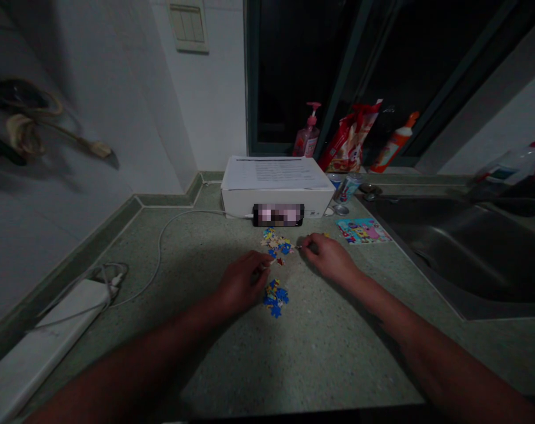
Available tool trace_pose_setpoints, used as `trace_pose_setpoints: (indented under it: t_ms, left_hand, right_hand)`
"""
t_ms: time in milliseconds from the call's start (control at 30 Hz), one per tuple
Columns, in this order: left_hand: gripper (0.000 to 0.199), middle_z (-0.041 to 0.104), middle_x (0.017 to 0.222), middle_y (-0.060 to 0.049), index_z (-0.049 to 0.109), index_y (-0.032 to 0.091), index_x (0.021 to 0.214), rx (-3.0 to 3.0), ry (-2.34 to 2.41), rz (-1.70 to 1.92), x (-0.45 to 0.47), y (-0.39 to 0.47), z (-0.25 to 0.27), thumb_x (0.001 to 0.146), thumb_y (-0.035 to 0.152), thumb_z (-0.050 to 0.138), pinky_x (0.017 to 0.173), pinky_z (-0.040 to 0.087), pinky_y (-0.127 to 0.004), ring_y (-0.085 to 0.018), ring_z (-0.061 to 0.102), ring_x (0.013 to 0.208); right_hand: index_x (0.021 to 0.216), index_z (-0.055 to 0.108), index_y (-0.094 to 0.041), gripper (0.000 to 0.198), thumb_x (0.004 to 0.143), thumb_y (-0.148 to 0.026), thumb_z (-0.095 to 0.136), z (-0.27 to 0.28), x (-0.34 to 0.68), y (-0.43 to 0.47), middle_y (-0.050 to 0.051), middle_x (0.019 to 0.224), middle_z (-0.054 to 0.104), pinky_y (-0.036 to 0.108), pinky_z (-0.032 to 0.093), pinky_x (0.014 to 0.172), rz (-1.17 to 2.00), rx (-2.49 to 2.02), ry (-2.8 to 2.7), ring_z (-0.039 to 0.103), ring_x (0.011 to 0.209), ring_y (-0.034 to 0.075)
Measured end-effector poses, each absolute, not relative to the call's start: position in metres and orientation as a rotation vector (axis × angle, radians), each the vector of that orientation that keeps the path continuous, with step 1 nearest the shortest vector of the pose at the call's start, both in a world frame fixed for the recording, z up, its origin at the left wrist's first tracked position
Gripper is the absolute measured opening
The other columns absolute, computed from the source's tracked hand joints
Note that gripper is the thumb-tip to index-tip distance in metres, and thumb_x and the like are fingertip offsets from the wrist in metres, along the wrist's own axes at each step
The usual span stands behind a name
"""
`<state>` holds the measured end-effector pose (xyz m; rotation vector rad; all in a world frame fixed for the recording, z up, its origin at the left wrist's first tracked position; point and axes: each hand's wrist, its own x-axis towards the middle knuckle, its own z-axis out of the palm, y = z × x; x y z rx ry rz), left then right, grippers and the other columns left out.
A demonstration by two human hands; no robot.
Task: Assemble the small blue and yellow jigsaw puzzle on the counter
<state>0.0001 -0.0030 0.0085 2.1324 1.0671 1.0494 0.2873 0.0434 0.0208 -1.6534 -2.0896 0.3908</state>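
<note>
My left hand (244, 278) has its fingers pinched together, with the pale edge of a small jigsaw piece (272, 260) showing at the tips. Beside those fingertips lies a reddish-brown jigsaw piece (280, 261). My right hand (326, 254) is also closed in a pinch, and a small jigsaw piece (299, 246) sticks out from its fingertips. Between and beyond the hands is a loose pile of blue, yellow and beige jigsaw pieces (273, 241). A second cluster of mostly blue jigsaw pieces (276, 299) lies nearer me, just right of my left hand.
A phone (278, 215) leans against a white box (236, 200). Its cable (160, 241) runs left to a white power strip (50, 330). On the right are a colourful picture card (363, 231), a can (347, 188) and a steel sink (430, 306).
</note>
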Motion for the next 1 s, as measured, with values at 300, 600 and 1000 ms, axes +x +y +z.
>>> trace_pose_setpoints:
  t_ms: [300,600,1000]
  left_hand:
    - [0.029,0.079,0.108,-0.009,0.078,0.028,0.124,2.111,1.111,1.002,0.000,0.001,0.002,0.095,0.028,0.074,0.077,0.066,-0.045,-0.025,0.074,0.083]
    - [0.013,0.077,0.101,-0.008,0.079,0.027,0.112,2.152,1.114,0.991,0.000,-0.001,0.007,0.102,0.030,0.072,0.080,0.066,-0.045,-0.027,0.075,0.087]
    - [0.012,0.079,0.100,-0.009,0.077,0.027,0.111,2.153,1.127,1.056,-0.002,0.000,0.003,0.103,0.033,0.069,0.076,0.066,-0.044,-0.026,0.075,0.083]
  right_hand:
    - [0.095,0.078,-0.026,0.018,0.092,-0.043,0.076,0.008,0.242,0.022,0.006,0.094,0.084,0.039,0.059,0.080,1.132,-1.213,-1.719,0.076,0.082,0.023]
    - [0.099,0.075,-0.025,0.025,0.089,-0.047,0.081,0.008,0.231,0.014,0.002,0.081,0.074,0.033,0.049,0.063,1.286,-1.187,-1.621,0.062,0.066,0.018]
    - [0.119,0.080,-0.025,0.024,0.100,-0.033,0.068,0.029,0.236,0.001,0.010,0.117,0.078,0.036,0.056,0.071,0.741,-1.106,-2.117,0.068,0.074,0.018]
